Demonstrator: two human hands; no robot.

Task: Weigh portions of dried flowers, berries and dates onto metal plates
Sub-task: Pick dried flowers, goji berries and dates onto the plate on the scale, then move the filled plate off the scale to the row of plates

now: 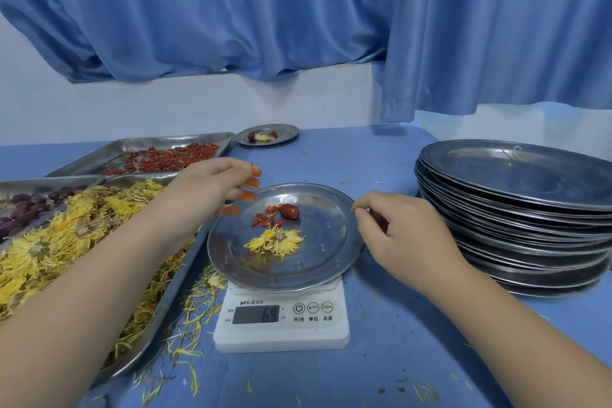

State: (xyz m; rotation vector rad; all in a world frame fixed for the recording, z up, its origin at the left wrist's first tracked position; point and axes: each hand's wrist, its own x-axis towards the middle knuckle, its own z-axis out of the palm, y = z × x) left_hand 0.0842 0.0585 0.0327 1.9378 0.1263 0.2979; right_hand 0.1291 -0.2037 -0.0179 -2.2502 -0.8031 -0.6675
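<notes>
Round steel plate (324,242): lift it level; your left fingers (248,183) hang spread, empty; right fingers (364,211) curl at its rim, grip unclear.

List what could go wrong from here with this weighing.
The plate overhangs the small scale; the right hand at its rim might press it, skewing the reading or tipping it. The left hand hovering over its left edge might bump the rim or scatter the berries.
</notes>
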